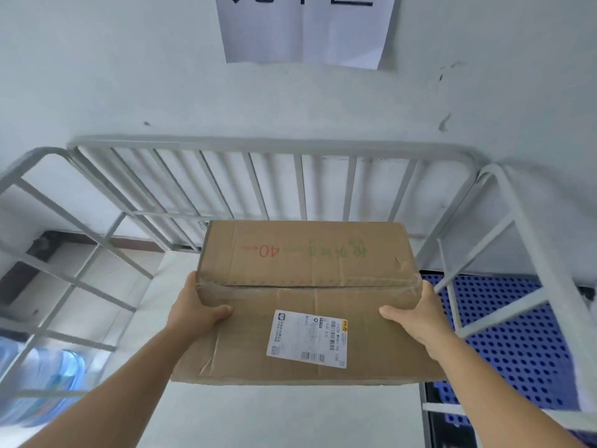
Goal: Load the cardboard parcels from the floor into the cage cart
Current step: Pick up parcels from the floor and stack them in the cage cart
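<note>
Head: parcel (303, 295), red "40"

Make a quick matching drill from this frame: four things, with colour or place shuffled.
Things:
1. cardboard box
2. shipping label
3. cart rails
4. perforated panel

Descriptions:
A. blue, low on the right
B. brown, held between the left hand and right hand
C. grey metal, against the wall
D. white, stuck on the box top

Pairs: 1-B, 2-D, 3-C, 4-A
</note>
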Motion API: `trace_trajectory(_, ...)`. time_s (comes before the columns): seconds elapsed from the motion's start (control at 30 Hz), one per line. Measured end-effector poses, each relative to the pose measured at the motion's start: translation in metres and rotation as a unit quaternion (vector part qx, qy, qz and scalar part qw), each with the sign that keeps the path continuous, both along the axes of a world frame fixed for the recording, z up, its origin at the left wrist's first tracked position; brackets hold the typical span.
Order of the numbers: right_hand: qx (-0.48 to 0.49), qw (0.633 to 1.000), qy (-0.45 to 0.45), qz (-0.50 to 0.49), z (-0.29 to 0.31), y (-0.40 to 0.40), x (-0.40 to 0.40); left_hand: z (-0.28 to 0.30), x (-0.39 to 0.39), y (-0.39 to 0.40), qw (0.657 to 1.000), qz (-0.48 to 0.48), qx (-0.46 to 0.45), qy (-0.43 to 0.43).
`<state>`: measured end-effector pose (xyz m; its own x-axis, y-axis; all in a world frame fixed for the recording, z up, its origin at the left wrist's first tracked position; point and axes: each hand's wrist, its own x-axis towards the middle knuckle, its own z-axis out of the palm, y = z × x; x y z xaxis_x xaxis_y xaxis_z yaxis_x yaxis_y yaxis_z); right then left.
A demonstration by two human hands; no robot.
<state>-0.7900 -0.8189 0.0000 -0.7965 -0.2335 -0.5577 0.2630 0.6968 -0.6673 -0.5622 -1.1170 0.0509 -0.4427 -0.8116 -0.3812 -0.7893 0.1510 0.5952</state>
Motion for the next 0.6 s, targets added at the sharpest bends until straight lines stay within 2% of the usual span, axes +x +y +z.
trace_trajectory(0.3,0.046,0.996,-0.066,-0.034,-0.113,0.019,-0.036,-0.127,-0.066,-0.014,0.996,-0.048,0.057,-0.052)
trace_trajectory(0.6,0.102,0.988,-0.109,-0.05,-0.21,0.023,-0.072,-0.235,-0.122,-0.024,0.992,-0.074,0.073,-0.073)
